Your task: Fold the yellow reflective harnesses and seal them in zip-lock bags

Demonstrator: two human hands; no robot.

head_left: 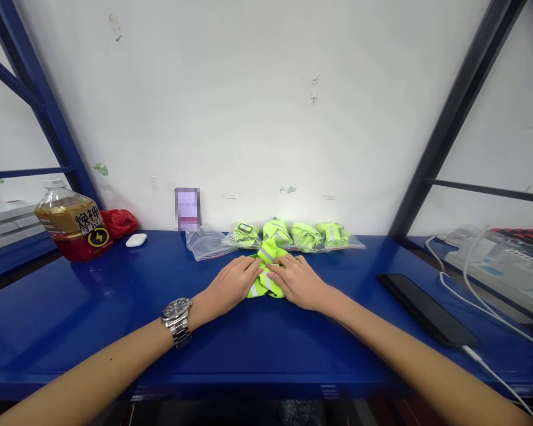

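A crumpled neon-yellow reflective strap (266, 253) with silver-grey bands lies bunched on the blue table in front of me. My left hand (233, 283) grips its left side, fingers bent over the fabric and a metal watch on the wrist. From the right, my right hand (302, 281) closes on the same bundle, its thumb near the middle. Parts of the strap are hidden beneath both hands. Just behind, several clear plastic bags (357, 243) hold similar yellow bundles, and one bundle (245, 232) shows a dark buckle.
Left of the bags lies a flat clear bag (206, 244). A drink bottle (73, 222), red plastic bag (119, 222) and white case (136, 239) stand at left. A phone (429, 309) with a white cable lies right. Blue and dark frame posts flank the table.
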